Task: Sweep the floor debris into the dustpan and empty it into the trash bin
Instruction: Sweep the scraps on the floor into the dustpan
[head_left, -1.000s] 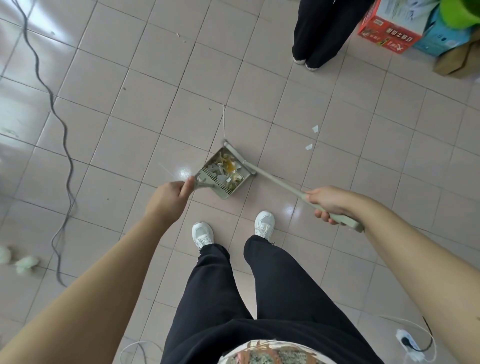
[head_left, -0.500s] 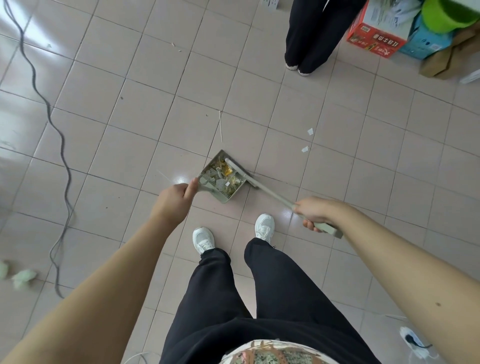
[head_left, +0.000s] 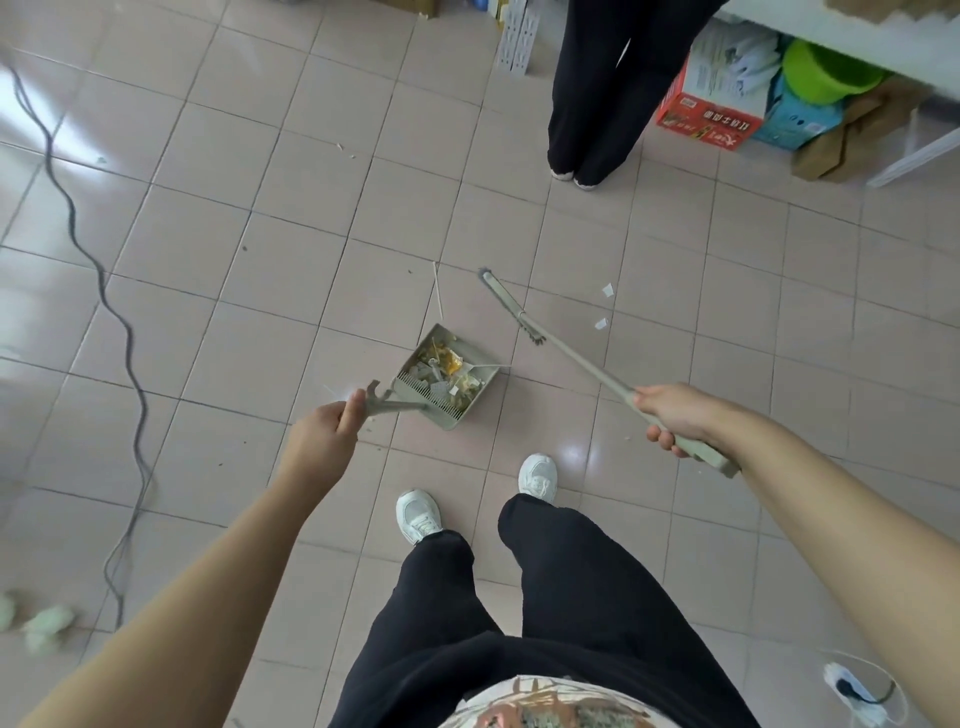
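Note:
My left hand (head_left: 324, 431) grips the handle of a grey-green dustpan (head_left: 451, 418) that rests on the pink tile floor in front of my feet. The pan holds yellow and white scraps (head_left: 441, 366). My right hand (head_left: 675, 413) is closed round the long handle of a matching broom (head_left: 571, 358). Its narrow head (head_left: 501, 296) hangs to the upper right of the pan, apart from it. A thin white stick (head_left: 438, 291) lies just beyond the pan's mouth. Two small white paper bits (head_left: 605, 306) lie right of the broom head. No trash bin shows.
Another person's legs in black trousers (head_left: 597, 98) stand ahead. Right of them, under a white shelf, sit a red carton (head_left: 709, 122), a blue box and a green bucket (head_left: 826, 70). A grey cable (head_left: 111, 317) snakes down the left. Crumpled pale wads (head_left: 47, 621) lie bottom left.
The broom head has left the dustpan, swinging up and to the right. My view has tilted up, showing more of the far floor and the shelf. The dustpan stays put.

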